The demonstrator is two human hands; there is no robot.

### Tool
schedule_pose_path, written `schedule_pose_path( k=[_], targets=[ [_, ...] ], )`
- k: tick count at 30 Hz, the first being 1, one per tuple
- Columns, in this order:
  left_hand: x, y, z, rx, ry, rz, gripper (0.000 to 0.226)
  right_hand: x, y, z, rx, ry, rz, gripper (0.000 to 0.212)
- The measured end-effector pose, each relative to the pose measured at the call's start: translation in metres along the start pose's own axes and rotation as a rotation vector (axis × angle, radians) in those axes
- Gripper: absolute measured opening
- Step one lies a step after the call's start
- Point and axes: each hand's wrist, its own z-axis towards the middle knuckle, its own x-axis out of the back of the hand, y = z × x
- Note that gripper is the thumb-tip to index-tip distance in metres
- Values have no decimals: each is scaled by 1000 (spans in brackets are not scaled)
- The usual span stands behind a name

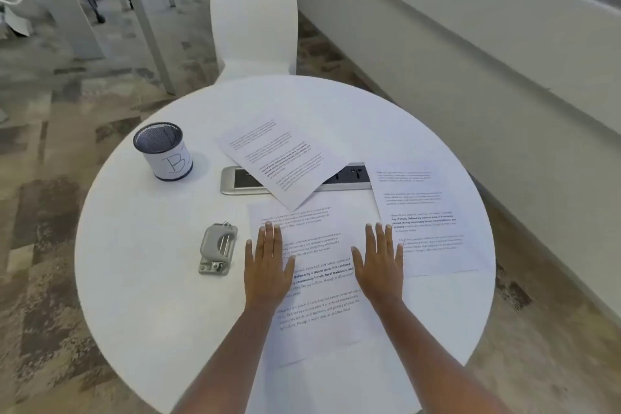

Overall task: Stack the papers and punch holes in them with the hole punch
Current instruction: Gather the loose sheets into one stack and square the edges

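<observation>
Left grip point(267, 265) and right grip point(379, 265) rest flat-fingered on the near paper point(322, 282), hole punch point(218, 249) just left.

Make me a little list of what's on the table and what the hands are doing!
table: round, white
papers: three printed sheets, not stacked yet: near paper, far paper, right paper
left hand: flat on the near paper, fingers straight
right hand: flat at the near paper's right side
hole punch: grey, left of the left hand, untouched
mesh cup: far left, marked B
power panel: partly under the far paper
</observation>
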Motion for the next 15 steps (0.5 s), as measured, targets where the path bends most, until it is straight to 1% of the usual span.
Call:
schedule_pose_path(
  k=[2, 4, 7, 10, 13, 15],
  targets=[
    [-1, 0, -1, 21, -48, -25, 66, -5, 1, -3, -17, -29, -23, 58],
    [-4, -1, -3, 28, -77, -3, 66, -12, 4, -8, -14, -45, -37, 57],
    [-9, -2, -6, 33, -94, -26, 64, -20, 6, -10, -15, -93, -54, 58],
    [-12, -3, -7, 23, -83, -34, 53, -24, 6, -13, -16, -114, -63, 60],
    [-11, -4, -8, 32, -114, -65, 60, -27, 4, -14, -24, -104, -38, 58],
    [-13, -5, -9, 43, -95, -88, 61, -28, 4, -14, -27, -93, -32, 58]
  ],
)
